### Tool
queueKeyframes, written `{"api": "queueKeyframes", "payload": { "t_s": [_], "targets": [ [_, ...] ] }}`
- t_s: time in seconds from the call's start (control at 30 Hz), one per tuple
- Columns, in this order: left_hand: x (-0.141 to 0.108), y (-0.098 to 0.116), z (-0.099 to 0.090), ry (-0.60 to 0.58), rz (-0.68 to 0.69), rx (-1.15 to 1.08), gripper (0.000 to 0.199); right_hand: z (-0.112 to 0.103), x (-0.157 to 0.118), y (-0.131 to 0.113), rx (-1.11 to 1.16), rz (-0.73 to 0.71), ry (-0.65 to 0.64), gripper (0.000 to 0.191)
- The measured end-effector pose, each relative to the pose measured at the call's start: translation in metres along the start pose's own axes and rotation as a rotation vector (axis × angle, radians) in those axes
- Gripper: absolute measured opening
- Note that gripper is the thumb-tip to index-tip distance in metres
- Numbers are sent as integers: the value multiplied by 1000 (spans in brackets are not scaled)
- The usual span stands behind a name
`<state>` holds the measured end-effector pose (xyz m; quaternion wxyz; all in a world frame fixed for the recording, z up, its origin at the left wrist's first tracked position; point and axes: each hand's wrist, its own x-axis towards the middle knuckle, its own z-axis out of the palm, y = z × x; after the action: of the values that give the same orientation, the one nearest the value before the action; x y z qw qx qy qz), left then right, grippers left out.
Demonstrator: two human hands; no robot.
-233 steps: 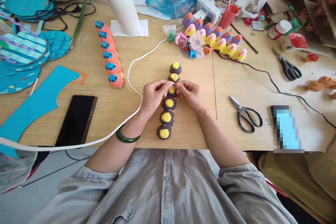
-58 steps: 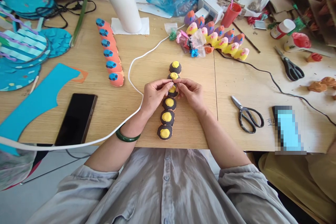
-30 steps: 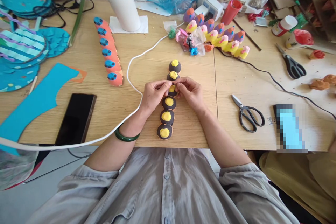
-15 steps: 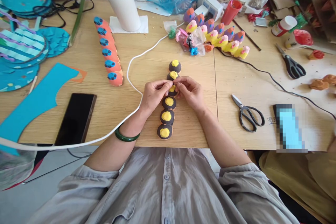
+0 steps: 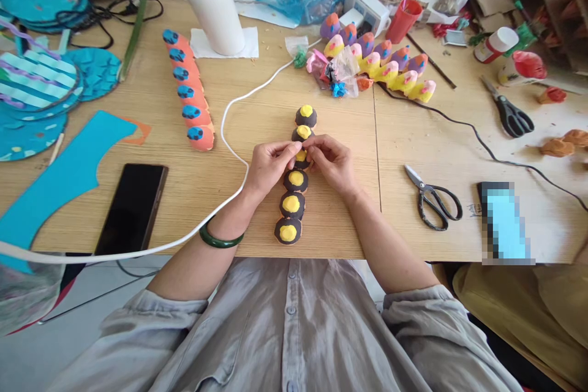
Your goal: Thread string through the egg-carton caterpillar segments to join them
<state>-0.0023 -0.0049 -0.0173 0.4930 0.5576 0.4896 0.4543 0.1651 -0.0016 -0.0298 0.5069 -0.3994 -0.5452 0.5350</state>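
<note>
A row of joined bumps, like an egg-carton strip [image 5: 294, 193], lies lengthwise in front of me. Each bump is dark on top with a flattened yellow patch, clay-like in look. My left hand [image 5: 273, 162] and my right hand [image 5: 331, 162] meet over the bump third from the far end. Thumb and forefinger are pinched together on both, fingertips nearly touching above a partly covered yellow patch [image 5: 301, 155]. Whatever small thing is between the fingertips is hidden. A green bangle [image 5: 220, 239] circles my left wrist.
To the left lie an orange strip with blue tops [image 5: 190, 92], a phone [image 5: 131, 208] and a white cable [image 5: 225, 128]. Scissors [image 5: 432, 199] and another phone [image 5: 508, 223] are on the right. Yellow-pink and purple strips [image 5: 390, 70] and a white bottle [image 5: 211, 6] stand farther back.
Both hands stay over the same bump, with only a slight shift of the fingers. The strip has not moved; the whole view has shifted a trifle.
</note>
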Motion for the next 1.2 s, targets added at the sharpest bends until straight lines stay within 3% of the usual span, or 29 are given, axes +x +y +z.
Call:
{"api": "queueKeyframes", "payload": {
  "t_s": [0.23, 0.5, 0.7, 1.0, 1.2],
  "targets": [
    [0, -2, 2, 66, 54, -21, 32, 0, 1, -3, 87, 56, 25, 37],
    [0, -5, 4, 153, 79, -52, 31, 1, 3, -7, 120, 149, 113, 46],
    [-4, 0, 6, 131, 116, -30, 32, 3, 1, -11, 203, 225, 18, 46],
    [-8, 5, 9, 179, 255, 186, 36, 5, 0, -18, 340, 343, -26, 43],
    [-8, 5, 9, 89, 138, 44, 39, 3, 1, -18, 398, 357, 25, 44]
  ]
}}
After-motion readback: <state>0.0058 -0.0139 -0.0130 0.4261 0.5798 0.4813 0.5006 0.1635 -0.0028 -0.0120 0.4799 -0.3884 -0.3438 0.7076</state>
